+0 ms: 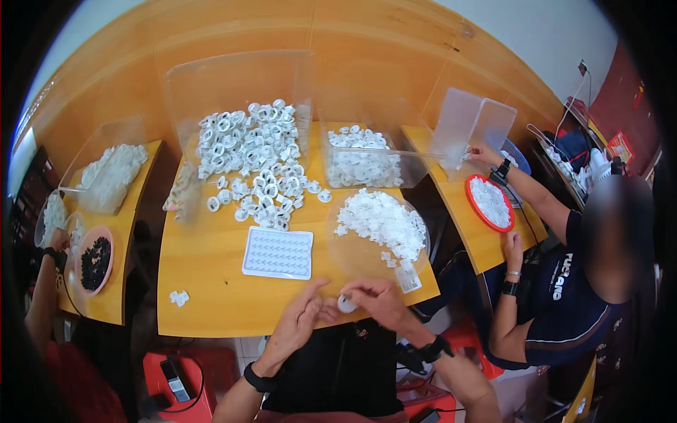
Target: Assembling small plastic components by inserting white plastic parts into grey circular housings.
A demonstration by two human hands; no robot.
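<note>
At the table's front edge, my right hand (pixel 384 304) pinches a small round white plastic part (pixel 346 304) between thumb and fingers. My left hand (pixel 302 321) is just left of it, thumb raised apart from the fingers, fingertips close to the part; whether they touch it I cannot tell. Beyond my hands lies a shallow white tray (pixel 278 273) with rows of small marks or hollows. To its right, small white plastic pieces (pixel 381 220) are heaped on a round clear tray (pixel 338 259). Ring-shaped white parts (pixel 264 190) spill towards me from a clear bin (pixel 240 63).
A second clear bin (pixel 416 166) holds more white parts. Several loose white pieces (pixel 179 298) lie front left. At right, a co-worker (pixel 557 275) handles pieces near a red-rimmed bowl (pixel 491 227); at left, another person's arm (pixel 44 289) is beside a pink bowl (pixel 109 243) of black pieces.
</note>
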